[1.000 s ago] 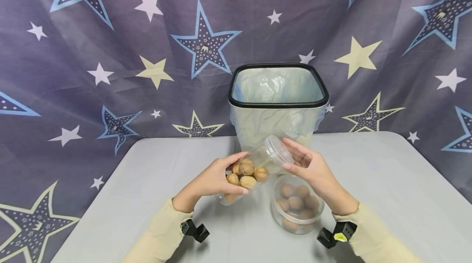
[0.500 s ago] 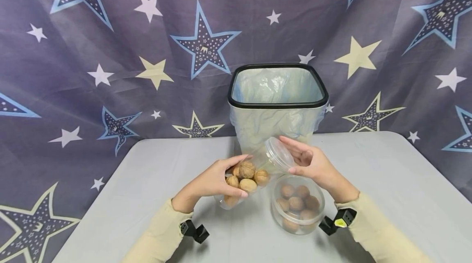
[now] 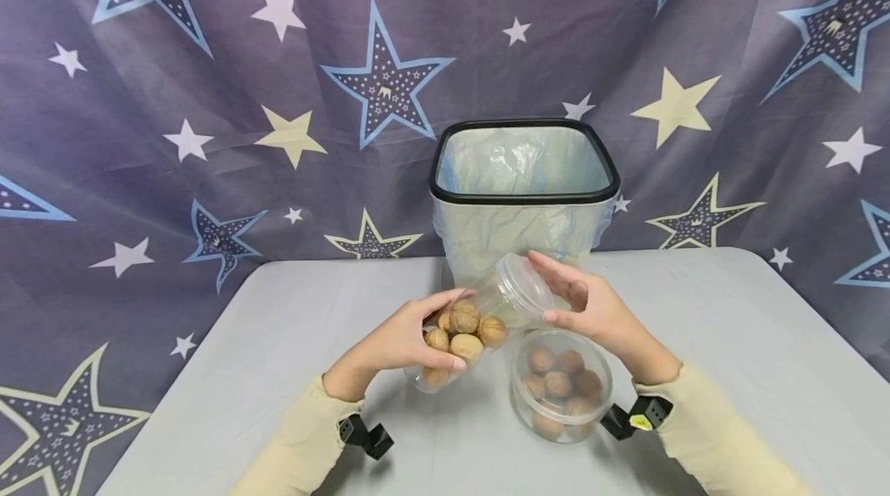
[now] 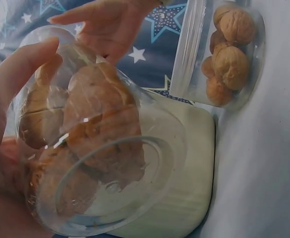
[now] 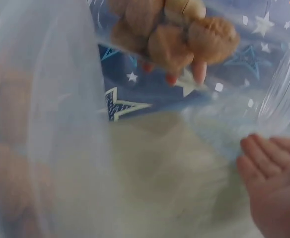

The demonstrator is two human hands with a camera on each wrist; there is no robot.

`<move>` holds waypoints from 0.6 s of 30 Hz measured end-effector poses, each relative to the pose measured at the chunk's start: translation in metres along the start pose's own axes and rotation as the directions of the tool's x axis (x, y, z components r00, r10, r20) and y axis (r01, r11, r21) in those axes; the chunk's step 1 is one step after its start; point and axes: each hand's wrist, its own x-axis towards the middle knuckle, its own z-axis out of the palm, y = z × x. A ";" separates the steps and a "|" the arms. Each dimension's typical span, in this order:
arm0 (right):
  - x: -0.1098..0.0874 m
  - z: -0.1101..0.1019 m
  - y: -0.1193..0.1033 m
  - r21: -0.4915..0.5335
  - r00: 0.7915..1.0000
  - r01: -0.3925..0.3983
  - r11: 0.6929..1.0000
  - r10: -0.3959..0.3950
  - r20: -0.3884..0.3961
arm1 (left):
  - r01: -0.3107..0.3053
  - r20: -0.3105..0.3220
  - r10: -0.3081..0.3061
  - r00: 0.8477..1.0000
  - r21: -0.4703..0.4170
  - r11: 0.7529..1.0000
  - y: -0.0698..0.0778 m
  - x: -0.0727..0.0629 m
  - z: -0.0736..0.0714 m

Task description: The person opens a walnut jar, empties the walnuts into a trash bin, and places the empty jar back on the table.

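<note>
A clear plastic jar (image 3: 492, 297) is tilted in mid-air, with several walnuts (image 3: 464, 317) gathered towards its lower left end. My left hand (image 3: 399, 335) grips its body, thumb in front and fingers over the top; the left wrist view shows the jar's round base (image 4: 112, 186). The clear ridged lid (image 3: 528, 286) at the upper right end lies between the fingers and thumb of my right hand (image 3: 599, 317). Below that hand, a round clear tub (image 3: 570, 417) with more walnuts (image 4: 233, 67) stands on the table.
Behind the hands stands a white bin (image 3: 521, 237) with a black rim and a pale bag liner. The grey table (image 3: 292, 303) ends at a star-patterned curtain (image 3: 389, 171). Small black cameras (image 3: 365, 436) sit on both wrists.
My right hand has shifted slightly at the lid, its thumb now a little farther right along the edge. The left hand and the jar stay nearly in place.
</note>
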 end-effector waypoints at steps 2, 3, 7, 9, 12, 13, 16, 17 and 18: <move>0.001 0.005 -0.006 -0.074 0.998 -0.039 0.996 0.035 -0.054 | 0.004 -0.008 -0.004 1.000 0.005 1.000 0.000 0.000 0.000; 0.001 0.007 -0.008 -0.108 0.995 -0.064 0.992 0.056 -0.078 | 0.005 -0.012 -0.005 1.000 0.013 1.000 -0.001 0.001 0.000; 0.003 0.017 -0.018 -0.228 0.973 -0.193 0.954 0.156 -0.173 | 0.001 -0.038 0.001 0.999 0.068 0.998 -0.001 0.001 0.002; 0.004 0.021 -0.022 -0.276 0.958 -0.245 0.929 0.188 -0.218 | 0.003 -0.052 0.002 0.999 0.091 0.996 -0.001 0.001 0.002; 0.005 0.024 -0.026 -0.317 0.935 -0.307 0.897 0.222 -0.277 | 0.014 -0.071 -0.007 0.997 0.104 0.994 0.000 0.002 0.003; 0.004 0.025 -0.027 -0.328 0.929 -0.323 0.888 0.231 -0.291 | 0.021 -0.077 -0.012 0.997 0.107 0.994 0.000 0.002 0.003; 0.003 0.026 -0.028 -0.341 0.912 -0.359 0.869 0.249 -0.325 | 0.041 -0.093 -0.030 0.995 0.120 0.992 0.000 0.002 0.003; 0.003 0.026 -0.028 -0.340 0.908 -0.366 0.866 0.253 -0.335 | 0.047 -0.097 -0.035 0.995 0.123 0.991 0.000 0.002 0.003; 0.003 0.026 -0.028 -0.337 0.905 -0.370 0.866 0.254 -0.341 | 0.050 -0.100 -0.038 0.994 0.126 0.991 0.000 0.002 0.004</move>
